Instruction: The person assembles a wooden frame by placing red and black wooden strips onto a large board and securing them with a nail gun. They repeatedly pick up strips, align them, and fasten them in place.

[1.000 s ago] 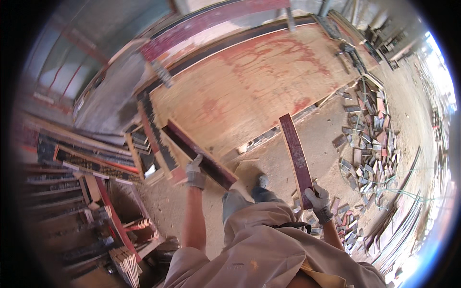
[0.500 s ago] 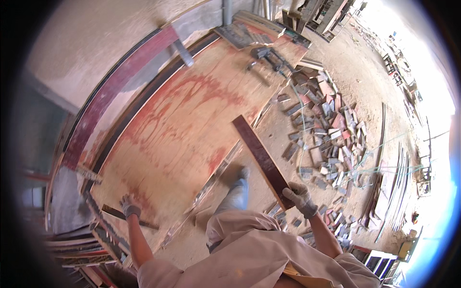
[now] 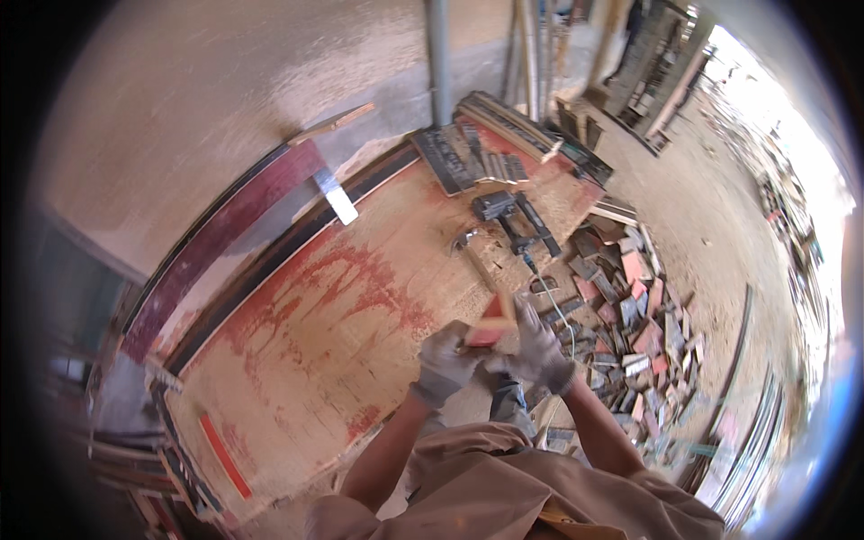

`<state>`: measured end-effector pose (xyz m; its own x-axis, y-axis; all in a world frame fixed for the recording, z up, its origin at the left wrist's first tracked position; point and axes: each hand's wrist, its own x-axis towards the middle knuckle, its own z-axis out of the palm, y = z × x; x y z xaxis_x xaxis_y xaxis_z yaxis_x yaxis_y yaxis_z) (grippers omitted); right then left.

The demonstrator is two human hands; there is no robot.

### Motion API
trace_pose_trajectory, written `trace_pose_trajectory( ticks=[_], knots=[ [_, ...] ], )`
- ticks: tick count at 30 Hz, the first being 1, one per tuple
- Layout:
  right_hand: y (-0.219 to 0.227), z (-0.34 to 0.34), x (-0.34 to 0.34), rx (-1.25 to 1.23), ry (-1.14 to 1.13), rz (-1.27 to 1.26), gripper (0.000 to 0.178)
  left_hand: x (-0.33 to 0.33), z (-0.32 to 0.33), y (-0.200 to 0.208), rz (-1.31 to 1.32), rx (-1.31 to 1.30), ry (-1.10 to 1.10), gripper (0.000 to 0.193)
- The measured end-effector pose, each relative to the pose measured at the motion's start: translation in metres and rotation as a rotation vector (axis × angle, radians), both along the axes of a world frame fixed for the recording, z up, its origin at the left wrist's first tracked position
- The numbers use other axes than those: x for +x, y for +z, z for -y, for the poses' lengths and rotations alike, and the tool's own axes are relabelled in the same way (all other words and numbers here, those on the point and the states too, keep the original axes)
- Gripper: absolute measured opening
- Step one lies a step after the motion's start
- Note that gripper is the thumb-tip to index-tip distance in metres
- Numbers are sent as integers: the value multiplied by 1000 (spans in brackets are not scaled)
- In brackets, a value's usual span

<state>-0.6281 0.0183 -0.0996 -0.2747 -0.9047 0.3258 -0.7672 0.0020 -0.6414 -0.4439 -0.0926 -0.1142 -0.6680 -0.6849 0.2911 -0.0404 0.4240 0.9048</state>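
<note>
Before my body, both gloved hands are closed around a short-looking wooden board (image 3: 489,333) with a reddish face and pale edges, seen foreshortened and slightly blurred. My left hand (image 3: 444,362) grips its left side, and my right hand (image 3: 538,351) is against its right side. The hands are held at the near edge of a large plywood work table (image 3: 315,378) stained red. Just beyond them, a hammer (image 3: 474,256) lies on the table, its handle partly behind the board. A narrow red strip of wood (image 3: 225,457) rests at the table's left end.
A black nail gun (image 3: 517,225) with a thin hose lies near the table's right edge. Dark board pieces (image 3: 468,160) are stacked at the far end. A metal-coloured plate (image 3: 337,198) leans by the wall-side rail. Many wood offcuts (image 3: 630,315) are heaped on the ground at right.
My left hand has left the strip at the table's left end and come to the board. The board, earlier in my right hand alone, is now between both. The strip now shows red.
</note>
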Motion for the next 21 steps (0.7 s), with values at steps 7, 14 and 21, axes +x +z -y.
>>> trace_pose_trajectory(
  ticks=[7,14,21],
  knots=[
    [33,126,-83,253,395,299,94,-26,138,93,-126,-155,477,70],
    [-7,168,-108,355,615,273,98,-44,267,176,-343,208,673,41],
    [-29,192,-104,306,643,350,90,-67,167,87,-406,221,685,25]
  ],
)
